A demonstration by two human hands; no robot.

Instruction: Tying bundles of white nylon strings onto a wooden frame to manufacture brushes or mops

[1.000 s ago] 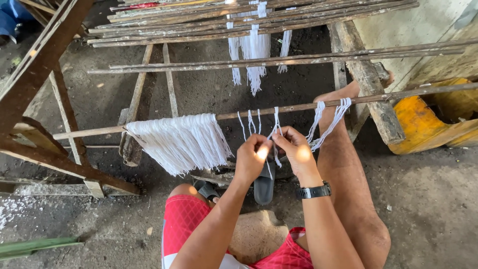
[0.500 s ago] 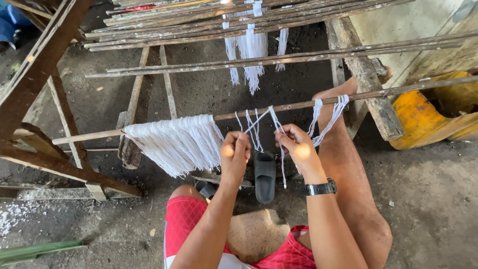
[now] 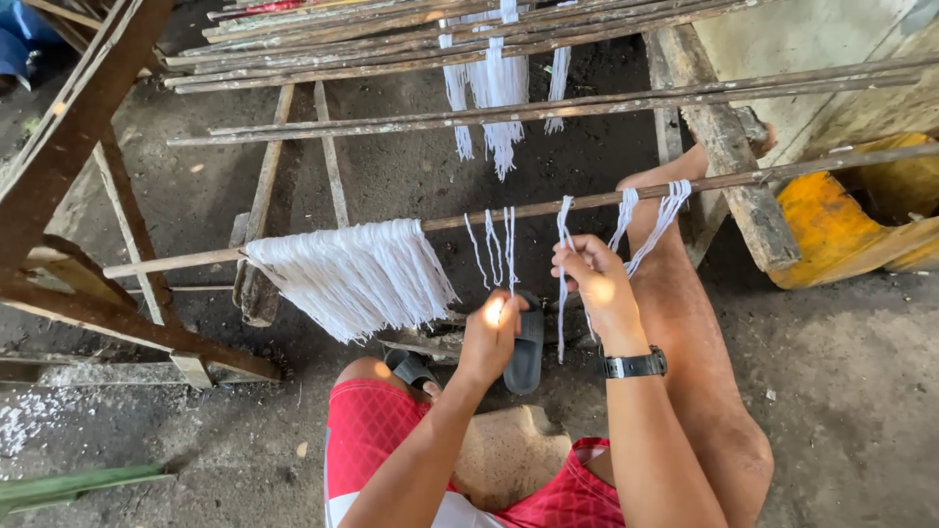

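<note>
I sit in front of a wooden rod (image 3: 489, 213) draped with white yarn. A thick bundle of white strands (image 3: 352, 274) hangs over its left part. My right hand (image 3: 594, 281), with a black wristwatch, pinches a single white strand (image 3: 561, 293) that hangs from the rod. My left hand (image 3: 492, 337) is lower, just below a few thin hanging strands (image 3: 494, 244), its fingers closed; whether it holds a strand I cannot tell. More strands (image 3: 660, 217) loop over the rod above my right leg.
Further rods (image 3: 548, 108) cross behind, one with a white tassel of yarn (image 3: 494, 88). A brown timber frame (image 3: 68, 156) stands at left. A yellow container (image 3: 851, 225) sits at right. Black sandals (image 3: 526, 347) lie on the dirt floor.
My left hand has dropped lower, away from the strands. My right hand stays up at the rod with one strand now hanging straight from its fingers.
</note>
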